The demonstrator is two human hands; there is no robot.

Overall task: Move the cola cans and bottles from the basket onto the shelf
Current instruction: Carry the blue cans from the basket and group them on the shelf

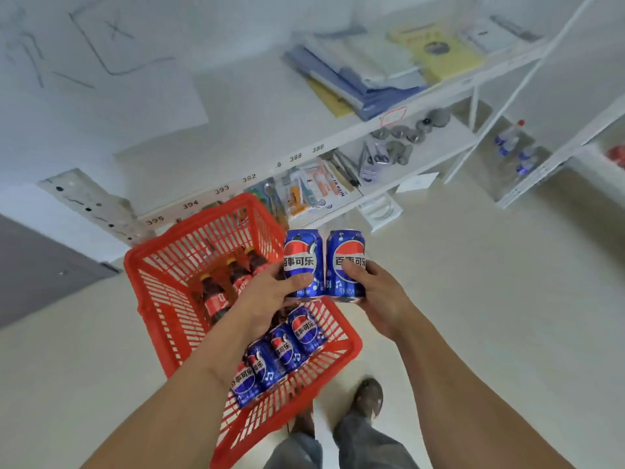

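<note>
Two blue cola cans ride upright above the red basket (341, 358), one in each of your hands, with the white shelf (399, 130) ahead and above. Your left hand (267, 296) wraps the left can (302, 257) low on its body, thumb across the label and fingers (299, 282) closed round the lower half. Your right hand (375, 292) grips the right can (345, 258) the same way, fingers curled shut against its lower wall. The two cans stand just beside each other, almost touching, over the basket's far right corner.

Below them, four more blue cans (280, 353) lie on their sides in the basket's near end, and three dark cola bottles (233, 282) with orange caps lie toward its far side. By this count the job appears to be in its early part.

For the carry, keep both cans vertical and slightly apart so they do not knock. Both grips sit low, which leaves the tops free but makes each can top-heavy in the hand; hold firmly through the lift. The upper shelf board already carries folders and papers (372, 72) on its right, while its left stretch looks bare, so that is probably the better landing spot. Set each base flat, well back from the numbered front edge (220, 191), and let go of one can at a time.
</note>
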